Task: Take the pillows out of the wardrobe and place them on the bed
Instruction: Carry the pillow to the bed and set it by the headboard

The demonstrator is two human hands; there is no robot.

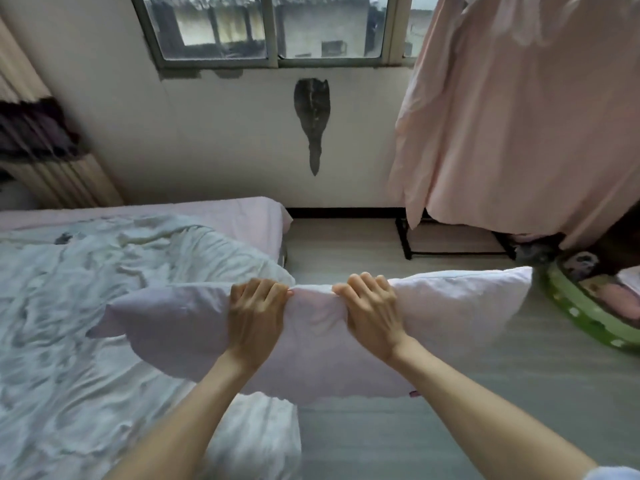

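Pale pink pillow (311,334): soft, light, sagging at both ends, carried level over the edge of the bed (86,306), left hand (254,317) and right hand (372,313) fingers clamped on its bunched middle, probably best gripped there.

pillow (311,341): pale pink-lilac, plain
duvet (86,323): white, plain, crumpled, grey in the folds
bed sheet (207,211): light pink, at 10 o'clock
curtain (519,116): salmon pink, plain, at 2 o'clock
wall (225,133): off-white, dark grey patch at 12 o'clock
window frame (273,29): grey
floor (450,427): grey, faint stripes
round basket rim (588,317): green with white dots, at 3 o'clock
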